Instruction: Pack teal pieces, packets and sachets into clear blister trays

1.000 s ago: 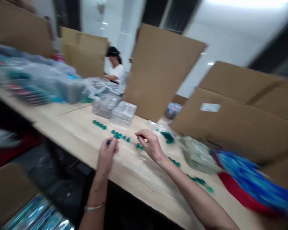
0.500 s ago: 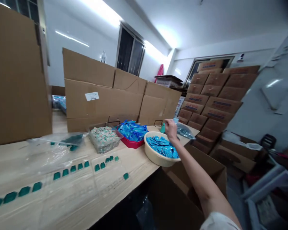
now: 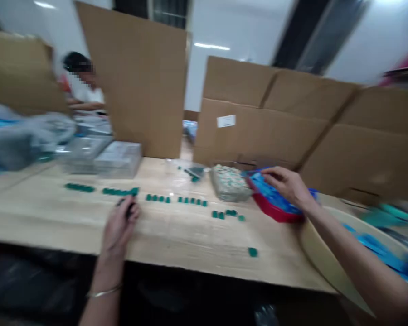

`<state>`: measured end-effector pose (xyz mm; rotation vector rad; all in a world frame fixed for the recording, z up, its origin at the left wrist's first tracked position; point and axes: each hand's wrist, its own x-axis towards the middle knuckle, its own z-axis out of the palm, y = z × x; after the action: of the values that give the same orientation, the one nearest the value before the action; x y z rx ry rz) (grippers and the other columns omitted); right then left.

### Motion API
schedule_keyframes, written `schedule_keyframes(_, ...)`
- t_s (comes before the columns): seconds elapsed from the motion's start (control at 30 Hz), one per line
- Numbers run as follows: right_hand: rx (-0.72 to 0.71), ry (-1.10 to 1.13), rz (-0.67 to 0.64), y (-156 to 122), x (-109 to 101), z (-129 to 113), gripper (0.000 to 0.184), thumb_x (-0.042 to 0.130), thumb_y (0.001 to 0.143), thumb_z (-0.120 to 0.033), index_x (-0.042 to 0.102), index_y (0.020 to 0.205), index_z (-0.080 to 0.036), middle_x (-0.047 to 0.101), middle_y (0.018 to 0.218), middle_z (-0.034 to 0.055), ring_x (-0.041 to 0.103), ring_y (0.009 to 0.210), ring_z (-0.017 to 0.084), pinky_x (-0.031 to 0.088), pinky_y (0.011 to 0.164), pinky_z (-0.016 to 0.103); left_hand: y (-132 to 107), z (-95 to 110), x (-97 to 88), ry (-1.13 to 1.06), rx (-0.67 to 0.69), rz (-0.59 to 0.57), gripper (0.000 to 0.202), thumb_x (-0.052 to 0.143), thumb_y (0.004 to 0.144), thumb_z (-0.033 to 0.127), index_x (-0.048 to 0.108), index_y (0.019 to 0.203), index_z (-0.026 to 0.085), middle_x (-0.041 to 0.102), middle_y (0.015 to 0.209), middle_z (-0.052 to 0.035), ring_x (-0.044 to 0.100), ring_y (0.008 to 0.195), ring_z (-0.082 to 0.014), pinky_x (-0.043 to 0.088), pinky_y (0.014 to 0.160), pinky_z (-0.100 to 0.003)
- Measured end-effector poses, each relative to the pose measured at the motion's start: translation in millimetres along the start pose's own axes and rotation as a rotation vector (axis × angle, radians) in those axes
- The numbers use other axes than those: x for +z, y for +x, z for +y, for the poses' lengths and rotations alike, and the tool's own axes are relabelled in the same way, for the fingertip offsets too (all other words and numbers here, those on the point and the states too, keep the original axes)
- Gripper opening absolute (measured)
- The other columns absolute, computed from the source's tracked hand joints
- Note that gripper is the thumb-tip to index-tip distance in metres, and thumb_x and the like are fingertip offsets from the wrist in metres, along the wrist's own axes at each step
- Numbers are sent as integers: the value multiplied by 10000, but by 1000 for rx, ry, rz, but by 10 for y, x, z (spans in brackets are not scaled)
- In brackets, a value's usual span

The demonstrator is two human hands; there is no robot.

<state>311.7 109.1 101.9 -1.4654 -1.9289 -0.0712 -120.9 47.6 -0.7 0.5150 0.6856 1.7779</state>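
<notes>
My left hand (image 3: 120, 224) rests on the wooden table (image 3: 177, 235) with its fingers curled round a small dark object I cannot make out. A row of small green pieces (image 3: 156, 198) lies just beyond it. My right hand (image 3: 287, 185) reaches into the red tray (image 3: 275, 210) of blue packets, fingers bent down over them. Motion blur hides what, if anything, it grips.
A clear tub of pale packets (image 3: 229, 183) stands left of the red tray. A beige bowl (image 3: 326, 258) with blue packets sits at the right. Clear plastic boxes (image 3: 117, 158) and tall cardboard boxes (image 3: 258, 122) line the back. Another person (image 3: 83, 90) sits far left.
The view has swung back left from the right end of the table. My right hand came from beyond the beige bowl to the red tray. My left hand is in view again.
</notes>
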Motion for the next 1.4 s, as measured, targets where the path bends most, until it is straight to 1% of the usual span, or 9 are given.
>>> schedule_keyframes(0.07,-245,238,-176,73,603,-854,210,533,804,-299,649,946,-197,656,952,77,610,844,197,484,712,307,52,-9,-74,-8,32,11,210,720,640,201,544,733,131,521,651,29,420,483,-20,308,393,-125)
schedule_keyframes(0.17,-400,544,-390,46,1372,-1958,255,524,823,-290,611,1050,-216,631,1019,70,614,780,149,502,650,266,125,25,-134,-6,60,-24,193,693,684,234,542,753,135,526,690,16,424,505,-23,318,423,-134)
schedule_keyframes(0.23,-418,719,-468,64,1803,-2440,313,573,791,-288,589,1094,-209,616,1055,73,615,771,135,507,651,255,123,89,-174,-13,74,-39,194,681,701,252,535,755,135,520,690,17,417,510,-22,315,435,-138)
schedule_keyframes(0.33,-367,902,-555,144,2259,-2837,319,626,747,-305,617,1045,-191,644,926,50,610,730,131,508,664,261,109,210,-275,-56,88,-19,221,687,696,276,527,765,140,509,673,26,402,503,-23,306,443,-143)
schedule_keyframes(0.53,-331,1016,-563,215,2578,-3164,281,650,722,-338,657,965,-197,645,885,38,588,708,129,501,685,274,169,395,-509,-99,151,37,223,679,704,295,536,780,142,481,644,35,388,493,-27,289,440,-155)
schedule_keyframes(0.7,-380,968,-747,299,2691,-3289,317,631,740,-346,625,1015,-188,615,725,7,564,638,115,495,629,257,195,492,-662,91,339,198,243,674,705,261,591,917,175,452,570,62,374,456,-40,289,442,-168)
schedule_keyframes(0.9,-323,991,-921,375,2749,-3382,327,694,679,-328,570,936,-169,585,698,-11,553,587,93,471,558,221,216,583,-826,51,322,261,154,703,633,141,615,749,188,574,653,14,518,602,-105,362,522,-182)
schedule_keyframes(1.17,-141,1135,-1054,354,2842,-3394,325,717,663,-295,549,903,-155,577,610,-39,514,504,69,417,509,196,254,501,-862,179,362,214,154,676,698,256,569,778,179,456,594,45,390,501,-58,298,468,-175)
schedule_keyframes(1.4,-131,1191,-1083,371,2906,-3373,294,736,645,-270,571,860,-155,572,594,-45,521,469,71,417,455,188,293,453,-889,48,268,10,198,569,800,330,494,903,179,372,574,71,315,473,-40,256,460,-177)
